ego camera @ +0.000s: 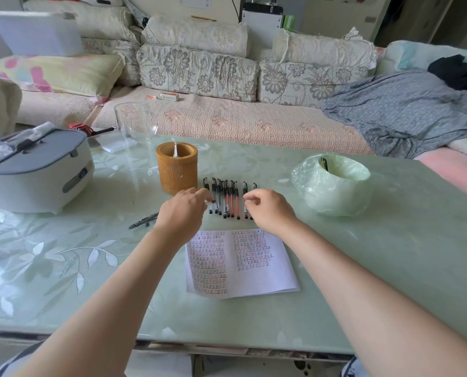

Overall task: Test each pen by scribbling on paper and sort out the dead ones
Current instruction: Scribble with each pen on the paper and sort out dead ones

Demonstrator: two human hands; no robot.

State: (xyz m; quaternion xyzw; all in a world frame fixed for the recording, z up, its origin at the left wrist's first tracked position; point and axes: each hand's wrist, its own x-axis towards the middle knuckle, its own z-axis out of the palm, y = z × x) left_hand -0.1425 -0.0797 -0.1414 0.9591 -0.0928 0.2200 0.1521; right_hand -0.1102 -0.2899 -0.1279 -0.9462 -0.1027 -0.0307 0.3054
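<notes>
Several capped gel pens [228, 198], black and red, lie side by side in a row on the green table [363, 254]. My left hand [184, 212] reaches to the row's left end, its fingertips at the leftmost pen. At the right end, my right hand [270, 210] has curled fingers touching the outer pens. A sheet of paper [240, 263] covered in small written marks lies just in front of the row. One more pen [142, 221] lies apart, to the left of my left wrist.
A bamboo pen holder [177, 167] stands behind the row on the left. A small bin lined with a green bag [333, 183] sits to the right, a dark pen inside. A white and grey appliance [33, 172] and a glass jar [135, 123] occupy the left.
</notes>
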